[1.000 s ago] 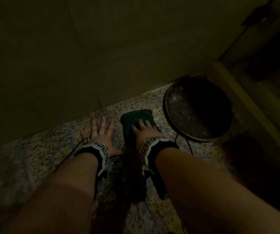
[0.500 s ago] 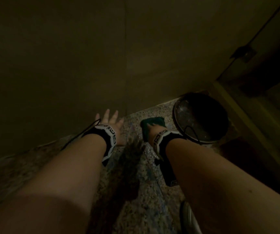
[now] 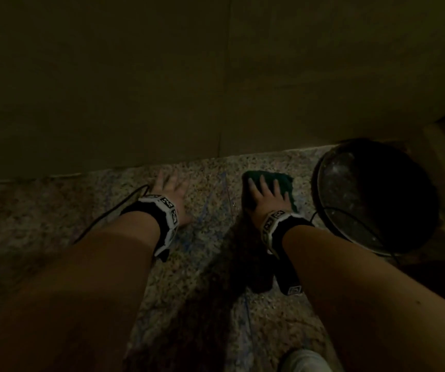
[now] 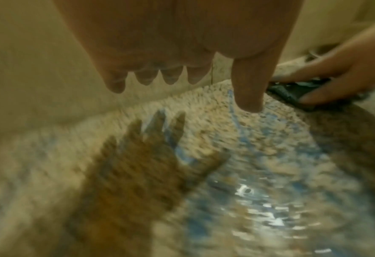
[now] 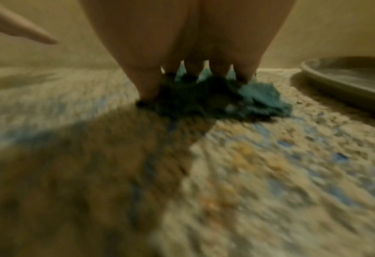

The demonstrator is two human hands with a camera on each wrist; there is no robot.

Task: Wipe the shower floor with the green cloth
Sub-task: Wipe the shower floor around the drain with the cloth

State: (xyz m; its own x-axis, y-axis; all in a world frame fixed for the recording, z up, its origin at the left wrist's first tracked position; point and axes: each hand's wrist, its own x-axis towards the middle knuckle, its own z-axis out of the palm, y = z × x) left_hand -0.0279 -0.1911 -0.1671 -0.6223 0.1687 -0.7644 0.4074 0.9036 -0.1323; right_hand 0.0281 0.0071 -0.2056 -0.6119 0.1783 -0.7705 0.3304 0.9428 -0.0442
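The green cloth lies bunched on the speckled shower floor, close to the wall. My right hand presses flat on it with straight, spread fingers. The right wrist view shows those fingertips bearing down on the green cloth. My left hand is open with fingers spread, low over the floor to the left of the cloth. In the left wrist view my left hand casts a shadow on wet, blue-streaked floor, and the cloth shows dark under the right hand.
A dark round bucket with a wire handle stands just right of the cloth; its rim shows in the right wrist view. The tiled wall runs along the far edge. A pale shoe is at the bottom edge.
My right hand has slid the cloth across the floor beside the bucket, staying near the wall. My left hand has dropped from up by the wall to low over the floor.
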